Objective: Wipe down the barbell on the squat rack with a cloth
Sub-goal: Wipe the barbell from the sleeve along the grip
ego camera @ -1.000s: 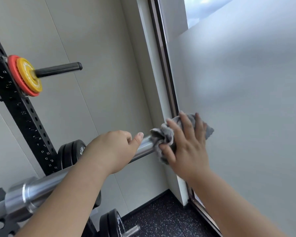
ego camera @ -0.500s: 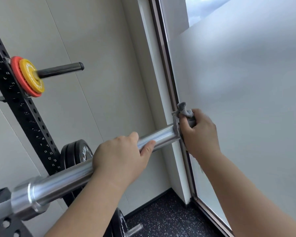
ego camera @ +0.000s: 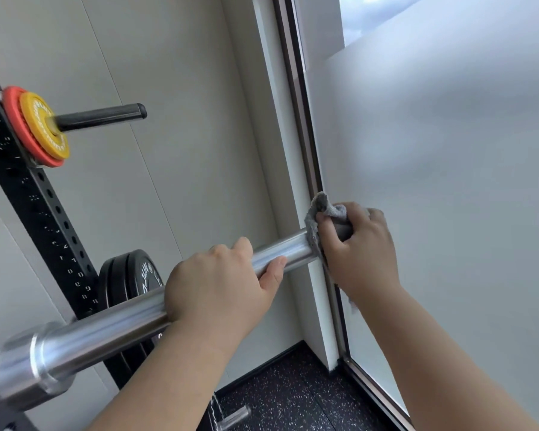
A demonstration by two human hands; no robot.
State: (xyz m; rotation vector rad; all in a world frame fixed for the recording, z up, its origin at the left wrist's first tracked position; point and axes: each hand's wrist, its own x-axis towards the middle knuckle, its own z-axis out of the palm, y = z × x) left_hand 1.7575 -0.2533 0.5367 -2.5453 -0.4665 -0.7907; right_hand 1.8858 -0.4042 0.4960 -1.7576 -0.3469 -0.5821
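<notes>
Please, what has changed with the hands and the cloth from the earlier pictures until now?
The right hand, which pressed the grey cloth with straight fingers a second ago, has curled round it and now grips it over the end of the barbell. The left hand keeps gripping the barbell's sleeve; the plates on the rack stayed in place.

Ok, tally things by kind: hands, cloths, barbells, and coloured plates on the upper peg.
Hands: 2, the left hand and the right hand
Cloths: 1, the cloth
Barbells: 1, the barbell
Coloured plates: 2, the red plate and the yellow plate
Total: 6
</notes>
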